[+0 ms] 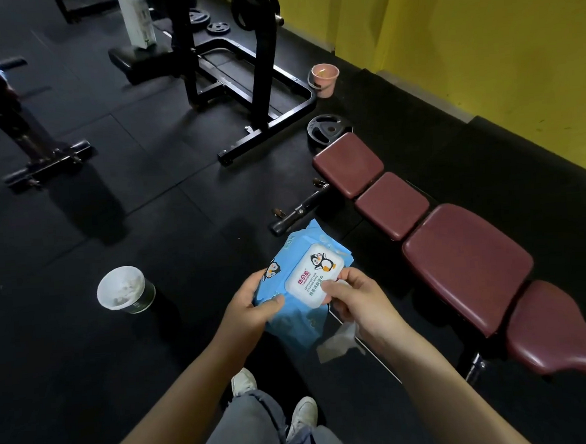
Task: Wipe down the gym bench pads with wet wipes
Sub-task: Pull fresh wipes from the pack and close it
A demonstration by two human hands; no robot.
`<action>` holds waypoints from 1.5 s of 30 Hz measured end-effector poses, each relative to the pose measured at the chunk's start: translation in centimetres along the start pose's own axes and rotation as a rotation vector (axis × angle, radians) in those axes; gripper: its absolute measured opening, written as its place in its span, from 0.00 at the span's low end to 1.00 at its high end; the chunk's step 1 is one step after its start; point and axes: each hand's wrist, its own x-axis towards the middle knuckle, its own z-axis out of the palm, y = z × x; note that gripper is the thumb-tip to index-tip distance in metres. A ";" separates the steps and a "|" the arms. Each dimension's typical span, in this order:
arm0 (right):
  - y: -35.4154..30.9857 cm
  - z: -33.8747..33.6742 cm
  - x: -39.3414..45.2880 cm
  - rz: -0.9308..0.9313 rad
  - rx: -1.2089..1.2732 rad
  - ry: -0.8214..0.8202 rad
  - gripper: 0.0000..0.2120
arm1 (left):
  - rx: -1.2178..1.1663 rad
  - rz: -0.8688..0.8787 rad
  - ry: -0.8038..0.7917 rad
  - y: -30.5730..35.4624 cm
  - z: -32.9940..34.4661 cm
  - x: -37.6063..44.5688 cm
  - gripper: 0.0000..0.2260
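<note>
Viewpoint: a head camera looks down at a person's two forearms, grey trousers and white shoes on a black rubber gym floor point(119, 205).
Writing: the wet-wipe pack point(304, 283) is pale blue with a white hinged lid showing a cartoon penguin; a red logo with Chinese characters sits beside it, and the small English line reads roughly "cotton soft skin cleaning wipes", too small to be sure of. A second penguin shows on the blue wrapper near the left thumb.
Left grip: the left hand point(252, 308) holds the pack from its left side, thumb lying on top of the wrapper and fingers curled underneath.
Right grip: the right hand point(353, 297) has its fingertips and thumb on the lid's near right edge, and a crumpled white wipe point(337, 344) hangs below it, held in the palm.
Bench: the gym bench point(465, 262), with four maroon pads in a row, stands just right of the hands, running from the far middle to the near right corner; the pack does not touch it.
Edges: a yellow wall point(479, 38) runs behind the bench.
Open room: bare floor lies left of and in front of the hands.
Other items: a white-lined bin point(122, 290) stands on the floor to the left; a pink bucket point(324, 79) and a weight plate point(327, 128) sit beyond the bench's far end, beside a black rack frame point(243, 98).
</note>
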 end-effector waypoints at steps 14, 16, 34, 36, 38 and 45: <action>0.6 1.5 1.9 -0.005 -0.043 0.027 0.04 | 0.020 -0.019 0.045 0.4 -1.8 0.6 0.23; 0.3 1.9 2.7 0.003 -0.236 0.156 0.09 | 0.193 -0.043 0.109 0.2 -2.9 2.1 0.29; -0.6 0.4 1.7 -0.067 -0.254 0.003 0.04 | 0.472 -0.012 -0.145 -1.5 0.0 3.7 0.16; -1.0 -0.1 1.3 -0.089 -0.280 -0.057 0.05 | 0.447 0.030 -0.191 -1.1 0.9 3.5 0.16; -1.3 -0.4 0.9 -0.085 -0.249 -0.081 0.05 | 0.463 0.074 -0.216 -0.5 1.6 3.3 0.15; -2.3 -2.0 0.0 -0.181 -0.237 -0.062 0.06 | 0.500 0.091 -0.294 0.9 3.6 3.4 0.07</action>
